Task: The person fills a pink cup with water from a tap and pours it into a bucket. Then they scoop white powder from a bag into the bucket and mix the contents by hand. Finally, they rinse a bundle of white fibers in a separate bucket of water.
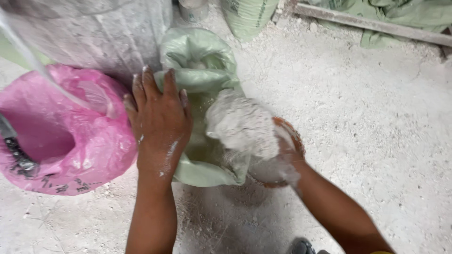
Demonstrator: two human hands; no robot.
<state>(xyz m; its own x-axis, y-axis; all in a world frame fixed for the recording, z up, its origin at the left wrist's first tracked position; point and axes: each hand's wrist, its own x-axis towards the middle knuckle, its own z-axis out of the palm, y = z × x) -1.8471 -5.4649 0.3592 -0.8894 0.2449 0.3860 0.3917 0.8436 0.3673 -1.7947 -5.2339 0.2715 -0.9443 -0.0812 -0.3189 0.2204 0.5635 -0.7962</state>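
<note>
My left hand (160, 117) lies flat, fingers spread, on the rolled-down edge of a pale green sack (197, 61) standing on the floor. My right hand (289, 155), coated in white dust, grips a reddish-brown bowl (294, 136) heaped with grey-white powder (242, 124). The bowl is tilted over the sack's open mouth and is blurred. Most of the right hand is hidden behind the bowl and the powder.
A pink plastic bag (70, 141) sits open on the left with a dark tool handle (16, 150) in it. A grey dusty sack (99, 33) stands behind. More green sacks (249, 14) and a wooden plank (372, 23) lie at the back. The floor (376, 117) is powder-covered.
</note>
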